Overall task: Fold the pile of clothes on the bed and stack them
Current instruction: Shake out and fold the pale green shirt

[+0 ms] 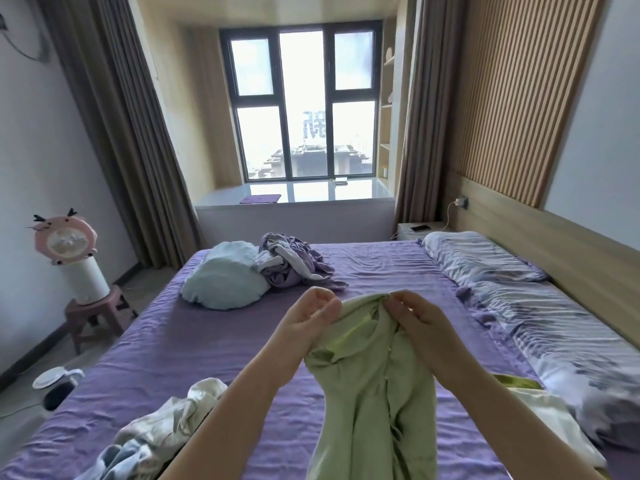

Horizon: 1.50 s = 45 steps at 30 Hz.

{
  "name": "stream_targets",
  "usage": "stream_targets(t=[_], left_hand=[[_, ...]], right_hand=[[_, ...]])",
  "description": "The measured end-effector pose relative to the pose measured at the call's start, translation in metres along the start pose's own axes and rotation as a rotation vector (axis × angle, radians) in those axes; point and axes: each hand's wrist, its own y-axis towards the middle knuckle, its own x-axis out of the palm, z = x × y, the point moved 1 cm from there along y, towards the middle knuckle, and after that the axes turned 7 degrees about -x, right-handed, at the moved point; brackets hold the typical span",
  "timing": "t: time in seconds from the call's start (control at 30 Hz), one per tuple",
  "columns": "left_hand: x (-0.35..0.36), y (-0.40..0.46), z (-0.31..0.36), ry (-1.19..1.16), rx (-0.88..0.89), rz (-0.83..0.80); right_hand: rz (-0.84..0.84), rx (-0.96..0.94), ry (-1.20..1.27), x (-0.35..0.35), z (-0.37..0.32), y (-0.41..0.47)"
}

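The left hand (308, 317) and the right hand (420, 323) both hold up a green garment (374, 386) over the bed (207, 348). The left hand has its fingers curled round the top edge of the cloth. The right hand pinches the top edge between thumb and fingers. The two hands are close together, with a bunch of cloth between them.

The bed is the biggest thing here. It has a purple sheet full of wrinkles, and its near end is cut off at the bottom of the view.

The green garment hangs straight down from the hands, so its long way runs up and down. Its bottom part goes out of view, and it is too bunched up to tell what kind of clothing it is.

A long striped pillow (540, 306) lies along the right side of the bed. A pale blue cushion (225, 278) sits at the far left, touching a purple heap of clothes (294, 265).

A white and blue heap (162, 431) lies near the left arm, partly hidden by it. A white cloth (550, 420) lies under the right arm, with a bit of yellow-green cloth (516, 381) peeking out just beside it.
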Motion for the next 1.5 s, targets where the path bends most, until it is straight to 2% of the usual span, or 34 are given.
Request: stream_targets(t=[0.17, 0.27, 0.33, 0.4, 0.53, 0.63, 0.7, 0.83, 0.97, 1.0, 1.07, 1.17, 1.23, 1.3, 1.4, 1.5], left_hand=[[0.008, 0.0, -0.008, 0.602, 0.147, 0.06], [0.004, -0.001, -0.013, 0.747, 0.24, 0.027], [-0.003, -0.001, -0.016, 0.804, 0.296, 0.074], [-0.007, 0.0, -0.012, 0.716, 0.266, 0.103], [-0.002, 0.003, 0.004, 0.262, 0.099, 0.031], [0.0, 0.005, 0.01, 0.175, 0.091, 0.028], [-0.003, 0.006, 0.012, 0.136, 0.08, 0.028], [-0.022, 0.003, 0.015, -0.055, -0.004, -0.099], [-0.05, 0.003, 0.02, -0.338, 0.022, 0.106], [-0.055, 0.003, 0.02, -0.349, 0.013, 0.139], [-0.056, 0.002, 0.017, -0.174, -0.078, 0.144], [-0.036, 0.0, 0.005, 0.231, -0.301, -0.007], [-0.016, -0.002, 0.0, 0.372, -0.364, -0.116], [-0.003, -0.001, -0.006, 0.372, -0.325, -0.176], [-0.007, -0.002, -0.011, 0.31, -0.25, -0.122], [-0.039, -0.007, -0.004, 0.304, -0.211, -0.039]], right_hand=[[-0.016, -0.084, -0.039, 0.011, 0.001, 0.006], [0.025, -0.1, -0.099, 0.005, 0.002, 0.008], [0.024, -0.102, -0.19, -0.002, 0.003, 0.008], [0.011, -0.102, -0.299, -0.008, 0.005, 0.009], [0.042, -0.07, -0.313, -0.012, 0.007, 0.008], [-0.024, -0.003, -0.229, -0.01, 0.01, 0.006], [-0.088, -0.032, -0.245, -0.008, 0.01, 0.006], [-0.08, -0.042, -0.251, -0.012, 0.01, 0.008], [-0.024, -0.056, -0.174, -0.014, 0.008, 0.01], [-0.02, -0.065, -0.16, -0.012, 0.007, 0.01], [-0.039, -0.08, -0.144, -0.004, 0.005, 0.011], [-0.12, -0.118, -0.152, 0.014, 0.0, 0.013], [-0.197, -0.141, -0.153, 0.027, -0.002, 0.013], [-0.231, -0.136, -0.139, 0.032, -0.002, 0.014], [-0.213, -0.04, -0.105, 0.019, -0.002, 0.017], [-0.299, 0.026, -0.302, -0.013, -0.001, 0.02]])
